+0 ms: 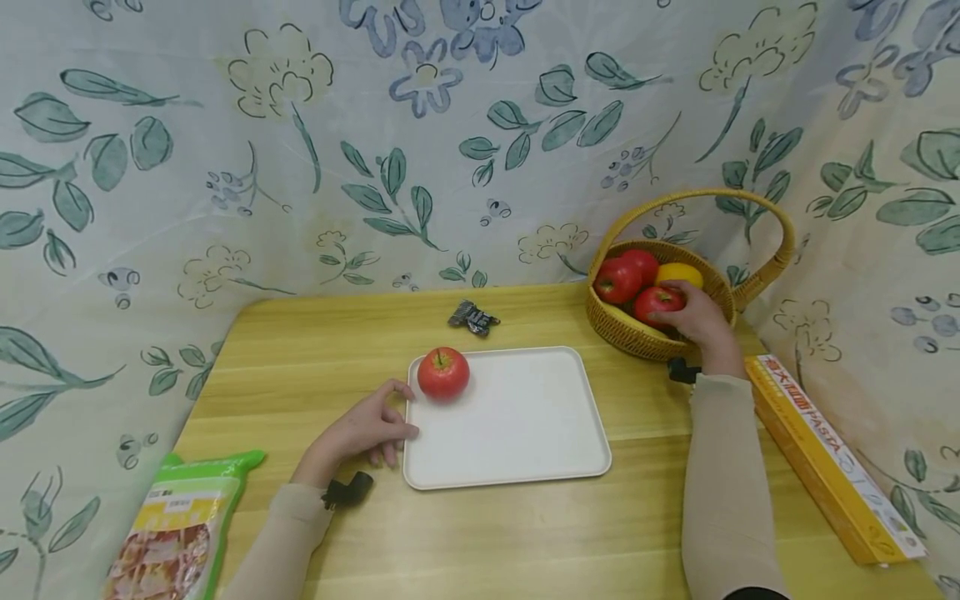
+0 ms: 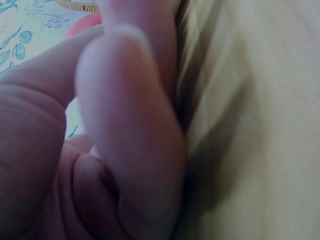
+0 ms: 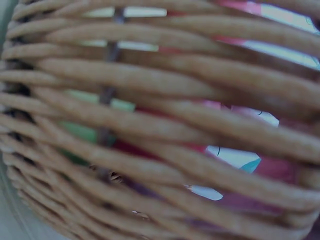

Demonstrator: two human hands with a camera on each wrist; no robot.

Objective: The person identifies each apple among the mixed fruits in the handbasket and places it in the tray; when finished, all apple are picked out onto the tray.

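In the head view, my right hand reaches into a wicker basket and grips a red apple among the fruit. Two more red apples and a yellow fruit lie around it. The right wrist view is filled by the basket's woven side, which hides that hand. My left hand rests at the left rim of a white tray, loosely bent fingers touching the edge. Another red apple sits in the tray's far left corner. Close up, the left fingers lie beside the wooden tabletop.
A small dark patterned object lies behind the tray. A yellow pasta box lies along the right side of the table. At the front left is a green-edged food packet. Floral cloth hangs behind.
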